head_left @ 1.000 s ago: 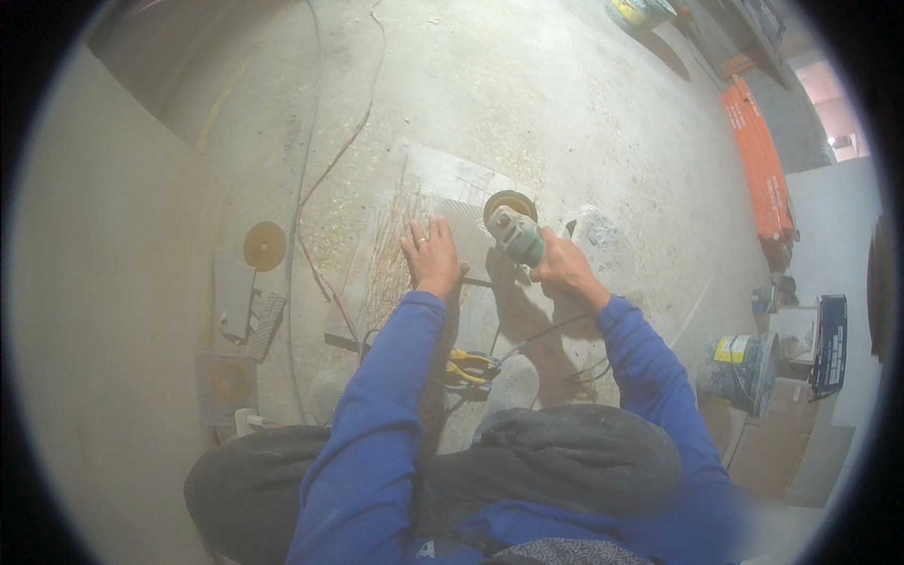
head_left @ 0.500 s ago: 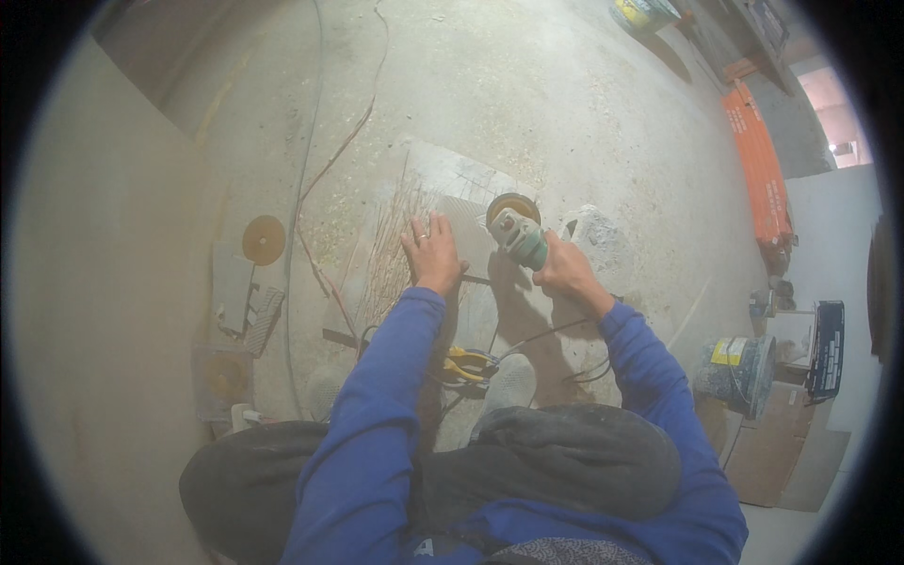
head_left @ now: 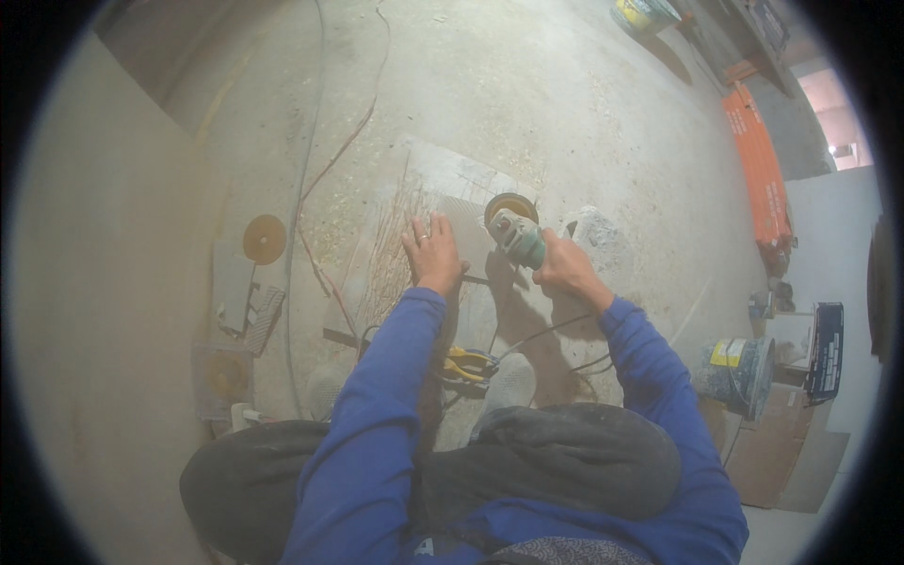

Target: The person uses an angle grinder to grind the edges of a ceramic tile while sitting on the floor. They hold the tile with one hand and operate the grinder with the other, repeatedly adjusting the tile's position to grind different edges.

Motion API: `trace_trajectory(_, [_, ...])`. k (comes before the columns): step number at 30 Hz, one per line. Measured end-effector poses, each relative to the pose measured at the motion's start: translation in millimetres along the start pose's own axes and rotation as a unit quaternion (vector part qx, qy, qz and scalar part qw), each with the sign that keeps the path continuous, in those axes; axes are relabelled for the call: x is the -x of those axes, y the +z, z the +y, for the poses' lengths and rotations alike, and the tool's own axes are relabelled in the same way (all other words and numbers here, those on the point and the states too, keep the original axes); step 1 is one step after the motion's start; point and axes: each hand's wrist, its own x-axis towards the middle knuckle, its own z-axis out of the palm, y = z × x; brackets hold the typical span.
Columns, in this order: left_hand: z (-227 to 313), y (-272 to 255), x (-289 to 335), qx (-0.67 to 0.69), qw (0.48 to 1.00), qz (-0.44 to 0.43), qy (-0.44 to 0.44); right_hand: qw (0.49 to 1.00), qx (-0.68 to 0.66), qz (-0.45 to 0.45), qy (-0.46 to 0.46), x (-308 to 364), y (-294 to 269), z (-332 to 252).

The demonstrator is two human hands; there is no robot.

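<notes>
My right hand [head_left: 569, 266] is closed round the body of a green and grey angle grinder [head_left: 519, 237]. Its round disc [head_left: 511, 208] is at the right edge of a grey tile piece [head_left: 468, 224] with a ribbed surface; whether disc and tile touch I cannot tell. My left hand [head_left: 434, 252] lies flat with fingers stretched on the tile's left part, a ring on one finger. Beneath is a larger scored board [head_left: 377, 268] on the floor. Yellow-handled pliers [head_left: 467, 364] lie near my shoe. Dust hazes the view.
At left lie a loose round disc [head_left: 265, 239] and tile offcuts [head_left: 264, 318]. Cables [head_left: 299, 202] run along the floor. A whitish lump [head_left: 597, 237] sits right of the grinder. Further right stand a bucket [head_left: 739, 377], a dark box [head_left: 825, 352] and a long orange package [head_left: 759, 169].
The grinder has shifted very slightly to the left. My left hand stays pressed on the tile in nearly the same place.
</notes>
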Motion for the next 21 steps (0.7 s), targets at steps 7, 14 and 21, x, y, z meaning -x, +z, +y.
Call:
trace_trajectory(7, [0.2, 1.4, 0.0, -0.001, 1.0, 0.0, -0.001, 1.0, -0.001, 0.005, -0.003, -3.6, 1.1, 0.8])
trace_trajectory(14, [-0.5, 3.7, -0.4, 0.01, 1.0, 0.005, -0.002, 1.0, 0.004, 0.001, -0.006, -6.8, 3.1, 2.8])
trace_trajectory(21, [-1.1, 2.7, -0.4, 0.016, 1.0, 0.001, -0.002, 0.999, -0.027, 0.02, -0.011, -3.2, 6.9, 9.2])
